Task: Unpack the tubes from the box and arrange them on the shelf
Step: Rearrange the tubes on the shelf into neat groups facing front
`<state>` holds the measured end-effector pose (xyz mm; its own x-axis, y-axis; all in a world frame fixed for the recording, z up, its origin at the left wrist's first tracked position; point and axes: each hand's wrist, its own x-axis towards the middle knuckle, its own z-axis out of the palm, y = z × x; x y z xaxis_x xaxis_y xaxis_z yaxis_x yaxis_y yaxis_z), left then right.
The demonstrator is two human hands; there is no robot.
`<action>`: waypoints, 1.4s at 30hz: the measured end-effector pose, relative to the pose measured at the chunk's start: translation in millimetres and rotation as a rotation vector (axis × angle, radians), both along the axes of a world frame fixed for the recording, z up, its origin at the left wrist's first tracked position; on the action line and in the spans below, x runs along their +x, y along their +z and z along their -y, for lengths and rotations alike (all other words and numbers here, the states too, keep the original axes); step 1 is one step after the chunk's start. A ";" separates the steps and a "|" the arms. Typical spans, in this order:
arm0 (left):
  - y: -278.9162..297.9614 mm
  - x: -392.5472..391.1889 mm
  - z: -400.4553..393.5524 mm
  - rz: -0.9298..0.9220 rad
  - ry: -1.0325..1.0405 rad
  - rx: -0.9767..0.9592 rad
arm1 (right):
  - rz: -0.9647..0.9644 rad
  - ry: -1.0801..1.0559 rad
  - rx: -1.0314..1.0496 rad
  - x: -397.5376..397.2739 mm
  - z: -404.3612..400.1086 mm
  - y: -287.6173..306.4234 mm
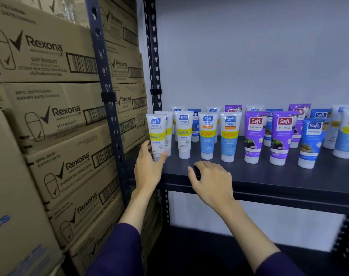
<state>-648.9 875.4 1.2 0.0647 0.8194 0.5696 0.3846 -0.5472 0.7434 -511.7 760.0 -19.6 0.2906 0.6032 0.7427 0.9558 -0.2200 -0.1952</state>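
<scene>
My left hand (pixel 148 166) grips the lower part of a white and yellow Safi Vitamin C tube (pixel 156 134), which stands upright at the front left corner of the dark shelf (pixel 269 176). My right hand (pixel 210 180) hovers over the shelf's front edge with loosely curled fingers and holds nothing. Several more tubes stand cap-down in rows to the right: white and yellow (pixel 184 134), white and blue (pixel 208 135), purple (pixel 254 136) and blue (pixel 312 142). The box the tubes come from is not in view.
Stacked brown Rexona cartons (pixel 50 116) fill the rack on the left, behind a perforated dark upright post (pixel 108 96). A second post (pixel 154 76) frames the shelf's left side. A lower shelf (pixel 249 246) lies below, in shadow. A pale wall backs the shelf.
</scene>
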 end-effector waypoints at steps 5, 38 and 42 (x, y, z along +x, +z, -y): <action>1.1 1.4 14.4 0.050 -0.026 0.020 | -0.041 0.014 -0.045 0.3 2.0 2.9; 83.0 365.7 239.9 -0.070 -0.855 0.121 | -0.452 -0.412 0.161 299.1 231.9 104.5; 51.1 409.8 239.2 -0.016 -0.818 0.107 | -0.587 -0.369 0.194 331.1 231.4 78.2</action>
